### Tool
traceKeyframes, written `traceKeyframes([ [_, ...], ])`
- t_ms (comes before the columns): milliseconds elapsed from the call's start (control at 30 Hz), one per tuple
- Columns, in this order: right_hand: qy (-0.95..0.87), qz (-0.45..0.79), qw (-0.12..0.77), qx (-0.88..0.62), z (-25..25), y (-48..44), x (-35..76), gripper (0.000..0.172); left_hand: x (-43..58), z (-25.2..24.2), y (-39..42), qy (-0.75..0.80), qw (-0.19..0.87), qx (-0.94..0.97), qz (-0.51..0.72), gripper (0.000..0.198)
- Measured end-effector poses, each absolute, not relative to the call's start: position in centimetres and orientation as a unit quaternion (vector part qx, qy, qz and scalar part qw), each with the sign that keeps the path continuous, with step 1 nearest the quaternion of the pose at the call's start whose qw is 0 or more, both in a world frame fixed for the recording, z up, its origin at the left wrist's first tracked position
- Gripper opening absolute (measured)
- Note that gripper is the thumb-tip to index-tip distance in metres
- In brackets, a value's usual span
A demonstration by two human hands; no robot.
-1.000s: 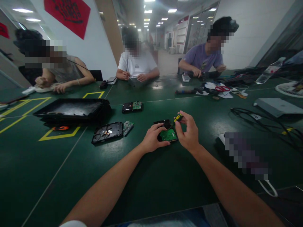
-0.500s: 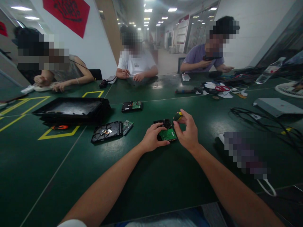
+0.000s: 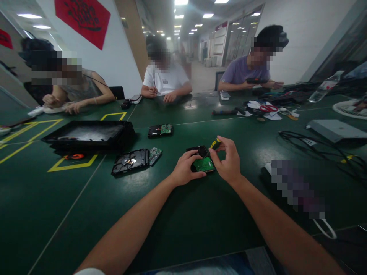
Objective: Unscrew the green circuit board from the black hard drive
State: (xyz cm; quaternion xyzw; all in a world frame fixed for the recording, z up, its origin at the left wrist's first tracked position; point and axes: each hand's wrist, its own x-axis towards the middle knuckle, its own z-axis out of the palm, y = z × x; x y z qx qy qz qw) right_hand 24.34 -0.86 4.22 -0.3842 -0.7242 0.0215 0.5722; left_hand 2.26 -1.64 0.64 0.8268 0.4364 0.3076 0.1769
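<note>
A black hard drive with a green circuit board [image 3: 204,164] lies on the table in front of me. My left hand [image 3: 187,168] grips it from the left side, thumb along the near edge and fingers over the far part. Above the drive's right side, my right hand [image 3: 226,157] pinches a screwdriver by its yellow and black handle [image 3: 215,144]. The screwdriver's tip is too small to make out. To the left lie an opened black drive casing [image 3: 130,162] and a loose circuit board [image 3: 155,156]. Farther back is another hard drive [image 3: 160,130].
A stack of black trays [image 3: 88,131] stands at left, an orange-handled tool [image 3: 73,156] beside it. On the right are a grey metal box [image 3: 336,129], black cables [image 3: 304,139] and a blurred-out phone-like object [image 3: 296,189]. Several people sit across the table; a bottle [image 3: 327,87] lies tilted.
My right hand has turned the screwdriver handle, so more of its yellow shows. The left hand keeps its place on the drive. The view has tilted slightly.
</note>
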Motion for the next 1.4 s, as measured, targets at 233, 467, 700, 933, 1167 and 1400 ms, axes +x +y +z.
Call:
traceKeyframes([
  [233, -0.733, 0.026, 0.564, -0.38, 4.2, -0.8, 24.4, 0.057, 2.3, 0.8, -1.8, 0.438, 0.182, 0.824, 0.309, 0.069],
  [467, -0.727, 0.02, 0.576, -0.373, 4.8, -1.0, 24.2, 0.053, 2.3, 0.8, -1.7, 0.443, 0.183, 0.825, 0.299, 0.069],
  [700, -0.712, 0.097, 0.58, -0.384, 4.0, -0.6, 24.5, 0.055, 2.2, 0.5, -1.6, 0.446, 0.188, 0.823, 0.298, 0.07],
  [933, -0.706, 0.116, 0.588, -0.377, 3.7, -0.5, 24.4, 0.054, 2.2, 0.7, -1.7, 0.441, 0.188, 0.823, 0.304, 0.067],
  [1167, -0.699, 0.121, 0.589, -0.387, 3.6, -0.4, 24.5, 0.054, 2.2, 0.8, -1.7, 0.446, 0.186, 0.824, 0.295, 0.067],
  [1400, -0.701, 0.109, 0.591, -0.384, 3.7, -0.6, 24.4, 0.056, 2.2, 0.8, -1.7, 0.444, 0.183, 0.825, 0.297, 0.068],
])
